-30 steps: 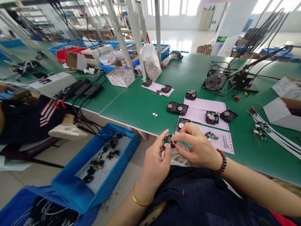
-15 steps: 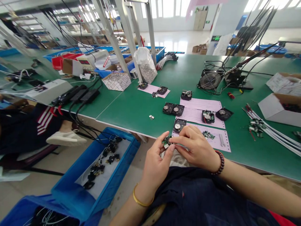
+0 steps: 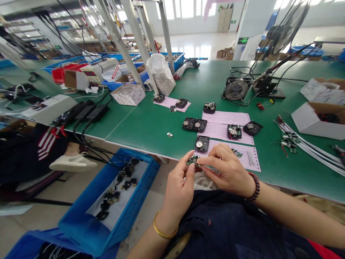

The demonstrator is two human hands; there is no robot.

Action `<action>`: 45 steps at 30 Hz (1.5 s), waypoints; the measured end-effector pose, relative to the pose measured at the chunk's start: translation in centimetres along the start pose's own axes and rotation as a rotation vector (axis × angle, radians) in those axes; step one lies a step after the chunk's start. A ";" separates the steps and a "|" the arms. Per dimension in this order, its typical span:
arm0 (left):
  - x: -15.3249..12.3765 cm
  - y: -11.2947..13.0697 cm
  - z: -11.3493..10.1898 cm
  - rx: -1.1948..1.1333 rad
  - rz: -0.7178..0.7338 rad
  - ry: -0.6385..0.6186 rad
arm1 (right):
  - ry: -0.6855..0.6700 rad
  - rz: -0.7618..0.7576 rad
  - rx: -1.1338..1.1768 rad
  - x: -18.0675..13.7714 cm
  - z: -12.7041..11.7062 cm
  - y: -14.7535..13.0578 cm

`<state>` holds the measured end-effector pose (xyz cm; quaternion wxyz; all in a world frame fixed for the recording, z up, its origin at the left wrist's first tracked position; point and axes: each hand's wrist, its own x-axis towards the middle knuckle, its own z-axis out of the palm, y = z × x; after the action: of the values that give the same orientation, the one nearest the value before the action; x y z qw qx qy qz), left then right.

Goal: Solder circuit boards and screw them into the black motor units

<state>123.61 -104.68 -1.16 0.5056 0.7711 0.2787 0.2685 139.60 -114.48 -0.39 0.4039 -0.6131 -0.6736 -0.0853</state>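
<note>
My left hand [image 3: 180,185] pinches a small green circuit board [image 3: 193,159] between thumb and fingers, just off the table's front edge. At the board's right side is my right hand [image 3: 229,169], its thumb and fingertips drawn together; whatever they grip is too small to make out. Just beyond the hands, a black square housing with a round metal disc [image 3: 202,144] lies partly on a pink sheet [image 3: 215,145]. On that sheet, too, are a loose circuit board [image 3: 237,153], partly behind my right hand, and a small wrench [image 3: 251,158].
More black housings [image 3: 194,124] lie farther back. Small metal parts [image 3: 169,135] sit left of them. White cables with boards [image 3: 289,140] and a white box [image 3: 319,120] are at right, a fan [image 3: 237,89] behind. Below left stands a blue bin [image 3: 134,201]; another person's shoe [image 3: 72,162] shows.
The view has shifted slightly, so the table things appear a little farther left. The circuit board has turned in my left hand, and my right fingertips remain at its side.
</note>
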 end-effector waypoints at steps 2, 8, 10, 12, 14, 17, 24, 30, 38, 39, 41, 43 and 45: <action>0.0 0.1 -0.1 0.018 -0.001 0.001 | -0.005 0.007 -0.008 -0.1 0.1 0.0; 0.0 0.0 -0.1 0.089 0.024 0.005 | -0.022 0.036 0.018 -0.1 0.2 0.0; 0.0 -0.2 -0.1 0.109 0.030 -0.002 | -0.038 0.049 0.033 -0.1 0.2 0.1; 0.1 -0.4 0.0 0.117 0.033 -0.012 | -0.055 0.052 0.029 0.0 0.3 0.3; 0.1 -0.7 0.0 0.116 0.032 -0.017 | -0.061 0.045 0.015 0.1 0.3 0.4; 0.2 -0.7 0.0 0.119 0.029 -0.022 | -0.066 0.021 -0.010 0.1 0.3 0.4; 0.4 -0.7 0.3 0.039 -0.060 -0.040 | -0.032 -0.007 -0.173 -0.6 0.7 0.1; 0.4 -0.7 0.2 0.090 0.003 -0.064 | -0.043 0.008 -0.203 -0.5 0.7 0.3; 0.8 -1.1 0.9 -0.154 -0.128 -0.134 | -0.030 -0.035 -0.221 -1.3 0.5 0.8; 0.9 -1.3 1.0 -0.192 -0.144 -0.145 | -0.029 -0.022 -0.198 -1.6 0.4 0.7; 1.1 -1.4 0.9 -0.259 -0.148 -0.163 | -0.031 0.042 -0.089 -1.9 0.2 0.4; 1.2 -1.4 0.8 -0.292 -0.137 -0.164 | -0.035 0.121 0.054 -2.0 -0.1 0.0; 1.4 -1.4 0.5 -0.288 -0.121 -0.174 | -0.047 0.166 0.133 -1.7 -0.4 -0.3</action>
<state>124.77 -103.53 -2.46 0.6484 0.6928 0.2383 0.2069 139.35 -116.08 -1.16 0.4333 -0.6405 -0.6340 0.0078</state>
